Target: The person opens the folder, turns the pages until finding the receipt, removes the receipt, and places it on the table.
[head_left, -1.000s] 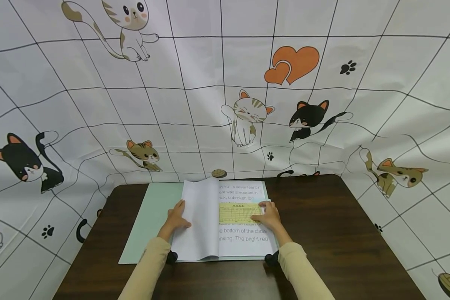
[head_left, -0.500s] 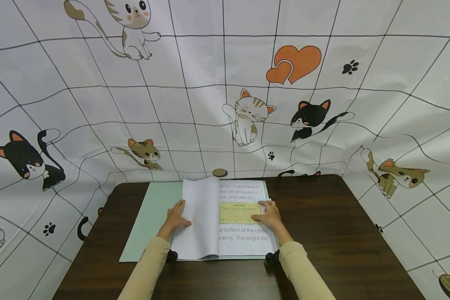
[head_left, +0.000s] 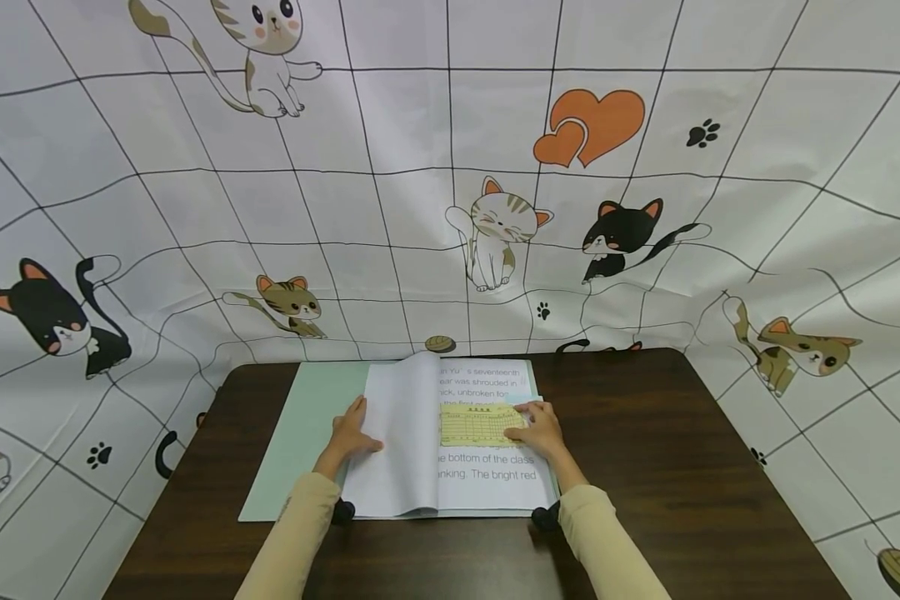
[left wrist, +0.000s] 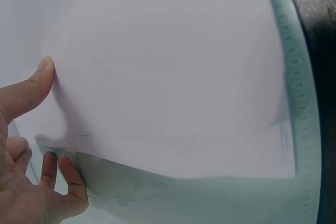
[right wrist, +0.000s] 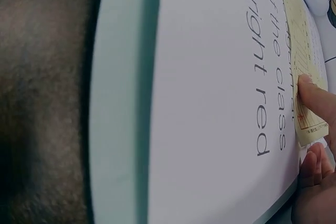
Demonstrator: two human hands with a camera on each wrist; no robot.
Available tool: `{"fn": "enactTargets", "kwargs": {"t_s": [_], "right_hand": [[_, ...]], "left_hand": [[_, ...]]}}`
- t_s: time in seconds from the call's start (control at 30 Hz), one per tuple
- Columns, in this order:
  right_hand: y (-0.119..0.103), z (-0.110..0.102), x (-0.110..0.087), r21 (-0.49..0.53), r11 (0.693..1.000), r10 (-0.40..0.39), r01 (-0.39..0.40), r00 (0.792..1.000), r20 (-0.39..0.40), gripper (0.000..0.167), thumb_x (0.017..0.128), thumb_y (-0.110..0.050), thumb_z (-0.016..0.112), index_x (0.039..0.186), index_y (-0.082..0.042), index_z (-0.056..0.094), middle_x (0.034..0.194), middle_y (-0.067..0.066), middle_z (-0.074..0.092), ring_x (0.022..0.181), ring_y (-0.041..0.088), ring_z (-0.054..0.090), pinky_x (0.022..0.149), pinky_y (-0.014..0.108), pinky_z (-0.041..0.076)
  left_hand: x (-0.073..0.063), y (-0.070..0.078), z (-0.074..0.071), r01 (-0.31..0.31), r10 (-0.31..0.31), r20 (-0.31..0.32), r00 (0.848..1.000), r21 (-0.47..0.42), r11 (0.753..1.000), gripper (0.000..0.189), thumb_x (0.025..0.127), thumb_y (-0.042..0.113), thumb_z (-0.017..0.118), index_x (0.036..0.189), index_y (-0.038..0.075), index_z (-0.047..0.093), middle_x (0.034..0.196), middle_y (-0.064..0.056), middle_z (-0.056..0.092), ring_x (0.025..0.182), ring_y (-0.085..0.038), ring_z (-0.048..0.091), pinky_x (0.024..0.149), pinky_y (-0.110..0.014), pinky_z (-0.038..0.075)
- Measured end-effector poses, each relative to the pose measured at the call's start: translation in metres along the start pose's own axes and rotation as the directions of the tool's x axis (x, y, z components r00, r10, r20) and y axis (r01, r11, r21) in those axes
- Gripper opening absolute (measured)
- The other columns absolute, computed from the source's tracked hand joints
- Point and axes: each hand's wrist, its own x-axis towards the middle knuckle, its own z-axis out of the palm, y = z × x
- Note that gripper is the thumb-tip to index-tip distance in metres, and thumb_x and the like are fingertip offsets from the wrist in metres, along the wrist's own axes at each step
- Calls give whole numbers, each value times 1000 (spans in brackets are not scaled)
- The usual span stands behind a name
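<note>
A light green folder (head_left: 307, 433) lies spread on the table, with white printed pages (head_left: 487, 492) inside it. My left hand (head_left: 351, 433) holds the turned-over blank page (head_left: 393, 450) at its left edge. In the left wrist view its thumb (left wrist: 39, 82) lies on the paper, while the other fingers curl at the edge over the green cover. On the right-hand page is a yellow slip (head_left: 472, 425) printed with a grid. My right hand (head_left: 542, 429) pinches the slip's right end, thumb on top and fingers by the page edge.
The dark wooden table (head_left: 667, 483) extends on both sides of the folder. Behind it hangs a white cloth (head_left: 390, 200) printed with grid lines and cartoon cats. A small pale blue tab (head_left: 521, 399) shows beside the slip.
Both hands keep nearly the same place on the paper. The whole view has shifted very slightly.
</note>
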Motion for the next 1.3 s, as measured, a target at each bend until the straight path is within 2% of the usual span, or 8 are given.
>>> {"fn": "enactTargets", "kwargs": {"t_s": [0.2,0.3,0.57,0.8,0.9,1.0,1.17,1.3], "right_hand": [[4,1,-2,9,1000,-15,15,999,-34,49,77,-21,79,121,-5,65,136,21,46,115,37,52,95,50,44],[5,1,-5,14,999,-33,34,998,-47,48,78,-20,79,122,-6,65,128,20,51,110,35,53,90,48,45],[6,-6,-10,104,995,1,5,999,-52,58,81,-13,75,136,-10,56,95,14,63,72,16,54,63,26,42],[12,-7,-14,160,987,11,-4,999,-45,50,84,-7,72,132,-9,61,84,11,60,66,14,50,62,26,42],[13,-9,-16,155,988,1,8,999,-53,45,84,-5,70,129,-5,62,92,17,66,72,18,56,67,28,45],[15,-11,-18,146,989,-8,18,998,-65,45,85,-3,69,129,-2,62,112,23,68,89,25,63,75,31,49],[18,-18,-18,157,988,7,4,998,-68,49,85,-1,65,133,-1,57,137,27,55,95,31,59,73,32,48],[24,-23,-18,152,988,29,-18,997,-66,53,86,-2,64,138,-1,53,142,28,48,98,31,59,72,31,48]], "left_hand": [[-2,6,0,-1,1,-2,1000,0,1000,99,69,8,83,145,-16,26,156,-32,21,135,-55,27,109,-60,30],[-4,8,0,9,-9,-2,1000,0,1000,98,69,7,83,146,-15,27,156,-31,22,132,-55,29,108,-60,32],[-3,13,2,30,-29,8,1000,-26,999,97,70,6,82,146,-14,25,157,-30,20,132,-56,27,110,-60,32],[-3,11,4,35,-35,22,999,-25,999,98,70,7,82,147,-14,25,157,-30,19,133,-55,26,110,-60,32],[-3,10,6,36,-35,27,999,-24,999,99,70,8,82,147,-14,24,158,-30,19,131,-54,27,110,-59,33],[-4,8,7,35,-35,28,999,-21,999,99,70,9,82,147,-14,24,157,-30,19,131,-53,28,110,-58,33],[-6,8,5,35,-34,29,999,-15,999,98,71,10,82,146,-16,24,157,-31,19,132,-54,26,110,-58,32],[-8,8,4,58,-58,36,998,-12,998,97,73,10,81,147,-14,24,158,-30,19,132,-53,26,110,-57,32]]}}
